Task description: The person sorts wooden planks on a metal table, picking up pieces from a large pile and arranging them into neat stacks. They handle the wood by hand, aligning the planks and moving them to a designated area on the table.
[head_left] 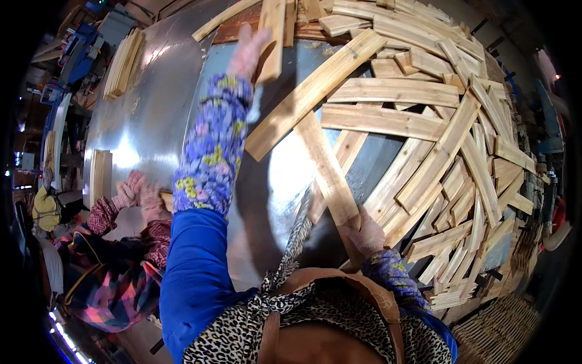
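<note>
My left hand (247, 53), in a pale pinkish glove, reaches to the far side of the metal table and grips the left edge of a short wooden board (274, 45). My right hand (367, 235), gloved alike, is closed round the near end of another wooden board (327, 167), which slants away toward the middle of the table. A longer board (318, 91) lies diagonally across that board's far end. Under it, another plank (350, 150) is partly covered. The fingers of my left hand are partly hidden by the blurry far edge.
A large jumbled heap of wooden boards (412, 91) covers the right side. At left on the metal table (151, 91) stand a stack of narrow boards (124, 64) and a smaller stack (100, 176). A co-worker's gloved hands (142, 193) are at the left edge.
</note>
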Tool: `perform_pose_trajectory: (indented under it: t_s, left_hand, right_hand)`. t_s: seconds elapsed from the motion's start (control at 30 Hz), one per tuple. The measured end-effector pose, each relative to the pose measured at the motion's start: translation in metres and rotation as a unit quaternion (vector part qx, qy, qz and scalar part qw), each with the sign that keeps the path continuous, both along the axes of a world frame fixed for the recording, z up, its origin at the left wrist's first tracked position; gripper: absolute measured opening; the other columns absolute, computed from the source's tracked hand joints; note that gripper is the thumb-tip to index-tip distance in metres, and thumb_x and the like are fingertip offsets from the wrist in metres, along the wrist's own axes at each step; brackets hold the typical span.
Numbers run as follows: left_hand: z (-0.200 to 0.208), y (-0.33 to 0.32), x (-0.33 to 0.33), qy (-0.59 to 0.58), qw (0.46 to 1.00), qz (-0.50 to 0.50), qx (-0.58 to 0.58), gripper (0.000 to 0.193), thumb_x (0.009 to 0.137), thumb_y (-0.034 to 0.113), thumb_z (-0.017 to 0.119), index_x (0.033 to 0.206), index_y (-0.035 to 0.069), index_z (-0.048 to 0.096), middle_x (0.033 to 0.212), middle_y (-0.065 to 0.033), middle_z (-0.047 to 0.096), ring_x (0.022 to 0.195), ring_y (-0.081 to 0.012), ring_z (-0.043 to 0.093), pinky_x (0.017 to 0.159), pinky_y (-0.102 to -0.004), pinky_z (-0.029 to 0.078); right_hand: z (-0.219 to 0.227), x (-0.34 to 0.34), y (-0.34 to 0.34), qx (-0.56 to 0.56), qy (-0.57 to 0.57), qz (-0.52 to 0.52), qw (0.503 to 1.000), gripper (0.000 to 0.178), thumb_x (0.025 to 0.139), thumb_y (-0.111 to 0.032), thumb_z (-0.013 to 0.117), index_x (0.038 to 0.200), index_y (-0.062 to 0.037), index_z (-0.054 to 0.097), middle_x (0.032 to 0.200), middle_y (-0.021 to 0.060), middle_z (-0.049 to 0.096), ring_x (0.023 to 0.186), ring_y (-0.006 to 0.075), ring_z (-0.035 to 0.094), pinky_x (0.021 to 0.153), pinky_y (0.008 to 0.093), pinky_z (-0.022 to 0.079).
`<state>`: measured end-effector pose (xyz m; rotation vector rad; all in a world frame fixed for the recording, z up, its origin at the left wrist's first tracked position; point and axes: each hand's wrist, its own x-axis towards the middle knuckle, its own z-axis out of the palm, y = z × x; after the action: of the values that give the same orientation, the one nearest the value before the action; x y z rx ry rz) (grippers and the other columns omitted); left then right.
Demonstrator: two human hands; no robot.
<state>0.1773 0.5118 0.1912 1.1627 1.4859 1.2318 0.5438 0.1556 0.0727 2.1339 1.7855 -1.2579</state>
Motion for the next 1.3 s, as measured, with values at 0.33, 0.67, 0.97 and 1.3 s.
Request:
perform_pose_trajectory:
  t_s: [0.33, 0.67, 0.97, 1.3]
  left_hand:
    - [-0.132, -0.078, 0.042, 0.535, 0.81, -0.179, -0.161, 0.11, 0.091, 0.072, 0.068, 0.173, 0.005, 0.035, 0.17, -0.0322, 0.042, 0.158, -0.0435, 0.043, 0.128, -0.0509, 0.039]
    - [-0.121, -0.159, 0.036, 0.336, 0.941, 0.017, -0.036, 0.043, 0.102, 0.031, 0.065, 0.133, 0.003, 0.076, 0.123, -0.0218, 0.079, 0.115, -0.0397, 0.075, 0.104, -0.0462, 0.057]
    - [-0.12, -0.302, 0.092, 0.268, 0.958, 0.071, -0.07, 0.078, 0.09, 0.033, 0.079, 0.155, 0.0, 0.051, 0.129, -0.0246, 0.072, 0.125, -0.0422, 0.069, 0.111, -0.0482, 0.053]
    - [-0.194, -0.364, 0.018, -0.323, 0.872, 0.207, -0.303, 0.053, 0.102, 0.036, 0.077, 0.134, -0.005, 0.067, 0.118, -0.0198, 0.077, 0.1, -0.0348, 0.078, 0.09, -0.0468, 0.067]
  right_hand:
    - [0.012, 0.005, 0.012, -0.038, 0.06, -0.013, 0.997, 0.096, 0.091, -0.069, 0.078, 0.162, -0.0093, 0.05, 0.129, 0.0284, 0.076, 0.123, 0.0484, 0.071, 0.105, 0.0549, 0.056]
    - [0.038, -0.026, 0.008, -0.086, 0.538, -0.326, 0.773, 0.043, 0.11, -0.024, 0.068, 0.141, 0.0061, 0.066, 0.111, 0.009, 0.076, 0.1, 0.0172, 0.073, 0.086, 0.0303, 0.06]
    - [0.019, -0.101, -0.003, -0.14, 0.591, -0.232, 0.76, 0.06, 0.108, -0.029, 0.069, 0.157, 0.0026, 0.056, 0.131, 0.0176, 0.075, 0.119, 0.0312, 0.072, 0.105, 0.0421, 0.058]
    - [0.069, 0.104, 0.205, 0.228, -0.344, 0.244, 0.877, 0.096, 0.084, -0.017, 0.079, 0.172, -0.0194, 0.039, 0.177, 0.0229, 0.034, 0.165, 0.0403, 0.032, 0.136, 0.0544, 0.027]
